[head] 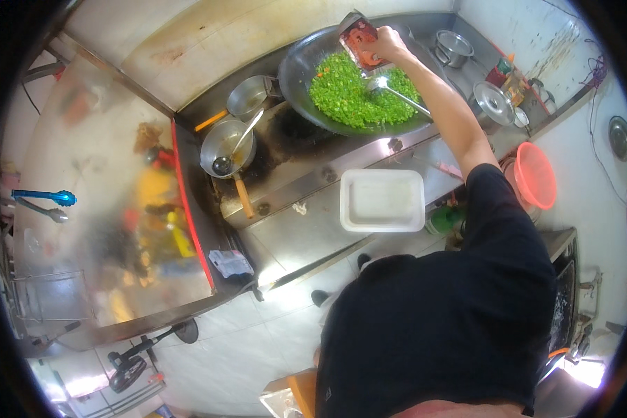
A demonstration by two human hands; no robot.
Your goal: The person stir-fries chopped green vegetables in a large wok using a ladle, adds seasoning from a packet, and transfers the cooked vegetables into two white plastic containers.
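Note:
My right hand (387,44) grips a red printed packet (359,42) whose top end looks grey. It holds the packet tilted over a large dark wok (296,78), with the lower end just above chopped green vegetables (339,99). A few orange bits show among the greens. A metal ladle (405,99) rests in the wok, its bowl in the greens and its handle passing under my forearm. Whether anything is coming out of the packet is hard to tell. My left hand is out of view.
An empty white plastic tray (382,225) sits on the counter before me. Left of the wok are a saucepan (248,99) and a wooden-handled pan (209,149) holding a ladle. Lidded pots (455,48) and a pink colander (537,175) stand right. A red-edged panel (190,219) borders the stove.

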